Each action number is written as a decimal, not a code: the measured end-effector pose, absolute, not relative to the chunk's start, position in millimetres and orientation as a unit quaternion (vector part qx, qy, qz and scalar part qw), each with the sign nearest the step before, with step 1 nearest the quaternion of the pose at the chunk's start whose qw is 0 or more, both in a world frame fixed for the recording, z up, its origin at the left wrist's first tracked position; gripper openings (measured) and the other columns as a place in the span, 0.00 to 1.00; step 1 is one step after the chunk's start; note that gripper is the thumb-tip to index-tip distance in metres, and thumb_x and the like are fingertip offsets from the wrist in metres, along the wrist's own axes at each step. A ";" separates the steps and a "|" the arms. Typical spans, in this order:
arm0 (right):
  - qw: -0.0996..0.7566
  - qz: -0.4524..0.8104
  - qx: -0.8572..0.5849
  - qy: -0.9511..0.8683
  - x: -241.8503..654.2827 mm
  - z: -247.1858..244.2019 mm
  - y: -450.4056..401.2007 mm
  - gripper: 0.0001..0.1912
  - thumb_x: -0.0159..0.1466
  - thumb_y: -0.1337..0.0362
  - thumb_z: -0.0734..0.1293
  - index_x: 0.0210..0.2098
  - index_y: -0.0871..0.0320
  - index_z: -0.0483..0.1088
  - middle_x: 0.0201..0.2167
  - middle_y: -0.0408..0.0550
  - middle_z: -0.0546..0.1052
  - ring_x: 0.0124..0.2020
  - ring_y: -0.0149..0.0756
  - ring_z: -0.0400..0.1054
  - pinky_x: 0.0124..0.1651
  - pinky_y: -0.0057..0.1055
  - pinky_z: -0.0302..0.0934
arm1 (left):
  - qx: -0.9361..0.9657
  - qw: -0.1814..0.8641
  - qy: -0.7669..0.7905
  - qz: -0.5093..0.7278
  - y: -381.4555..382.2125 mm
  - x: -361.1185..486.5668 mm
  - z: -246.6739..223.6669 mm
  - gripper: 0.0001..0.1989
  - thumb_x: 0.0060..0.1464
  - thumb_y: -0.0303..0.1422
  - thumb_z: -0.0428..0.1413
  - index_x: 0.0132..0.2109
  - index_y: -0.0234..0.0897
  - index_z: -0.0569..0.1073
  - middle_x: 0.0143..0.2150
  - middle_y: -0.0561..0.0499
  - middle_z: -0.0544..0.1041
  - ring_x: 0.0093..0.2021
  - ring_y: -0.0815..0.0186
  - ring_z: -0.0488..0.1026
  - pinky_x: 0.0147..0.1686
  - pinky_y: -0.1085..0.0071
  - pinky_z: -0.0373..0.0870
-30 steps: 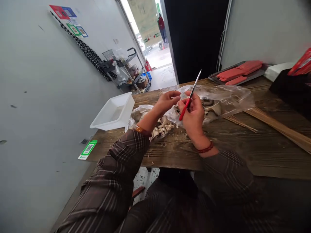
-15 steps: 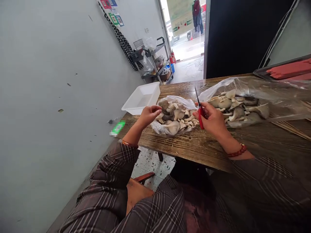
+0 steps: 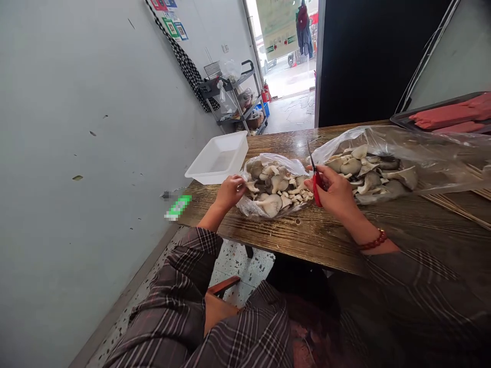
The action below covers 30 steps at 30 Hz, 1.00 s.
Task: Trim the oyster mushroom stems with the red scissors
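My right hand (image 3: 336, 194) is closed round a pair of red-handled scissors (image 3: 317, 189), the dark blades pointing up and away from me. It hovers between two clear plastic bags of oyster mushrooms. Left of it lies the smaller open bag (image 3: 251, 208), full of grey-capped mushrooms (image 3: 270, 204) and small cut pieces (image 3: 301, 196). At this bag's left edge is my left hand (image 3: 230, 191), fingers curled together; what they pinch, if anything, is hidden. Larger mushrooms (image 3: 370, 181) fill the mouth of the long bag (image 3: 441, 163) on the right.
A white plastic tub (image 3: 217, 161) stands at the table's far left corner, by the wall. Thin wooden skewers (image 3: 452, 209) lie at right. Beyond them sits a dark tray (image 3: 401, 120) with red packs (image 3: 445, 115). A wheeled cart (image 3: 233, 97) stands near the doorway.
My left hand has turned and drawn slightly lower at the left bag's edge, its fingers curling in. The right hand still holds the scissors in nearly the same place. The view has shifted slightly.
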State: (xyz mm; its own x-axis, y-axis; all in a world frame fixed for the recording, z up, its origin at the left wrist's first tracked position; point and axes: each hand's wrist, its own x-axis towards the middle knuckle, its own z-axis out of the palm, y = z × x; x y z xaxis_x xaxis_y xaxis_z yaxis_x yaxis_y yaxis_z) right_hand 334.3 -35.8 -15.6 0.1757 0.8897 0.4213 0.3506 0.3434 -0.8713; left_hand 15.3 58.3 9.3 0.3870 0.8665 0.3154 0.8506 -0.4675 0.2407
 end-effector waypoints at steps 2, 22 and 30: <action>0.561 0.246 -0.520 -0.596 333.0 -15.0 -36.0 0.27 0.62 0.48 0.69 0.55 0.59 0.74 0.32 0.49 0.80 0.32 0.39 0.72 0.38 0.36 0.66 | 0.798 0.066 0.523 0.293 54.9 16.0 14.6 0.03 0.51 0.31 0.60 0.32 0.38 0.79 0.38 0.46 0.80 0.41 0.60 0.76 0.47 0.63 0.72; 0.412 0.290 -0.435 -0.746 325.5 -10.6 -46.8 0.20 0.63 0.52 0.71 0.49 0.58 0.77 0.30 0.45 0.78 0.29 0.34 0.68 0.34 0.31 0.60 | 0.463 0.544 0.459 0.529 -14.2 116.1 35.6 0.20 0.37 0.38 0.70 0.38 0.35 0.75 0.32 0.52 0.78 0.31 0.69 0.73 0.34 0.72 0.73; 0.412 0.296 -0.460 -0.729 321.0 -11.0 -46.8 0.23 0.61 0.52 0.71 0.52 0.58 0.77 0.33 0.48 0.80 0.31 0.36 0.69 0.37 0.32 0.61 | 0.450 0.592 0.483 0.462 -23.1 121.3 26.6 0.25 0.33 0.40 0.72 0.38 0.36 0.72 0.30 0.54 0.77 0.28 0.67 0.74 0.27 0.69 0.74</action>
State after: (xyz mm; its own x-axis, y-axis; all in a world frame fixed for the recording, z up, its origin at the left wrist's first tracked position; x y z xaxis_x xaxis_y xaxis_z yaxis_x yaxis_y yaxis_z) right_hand 321.0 -46.8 -11.0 -0.2363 0.9143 0.3289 0.4265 0.4017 -0.8104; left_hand 121.3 -23.1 26.6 0.1060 0.9818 -0.1575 -0.1122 0.1692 0.9792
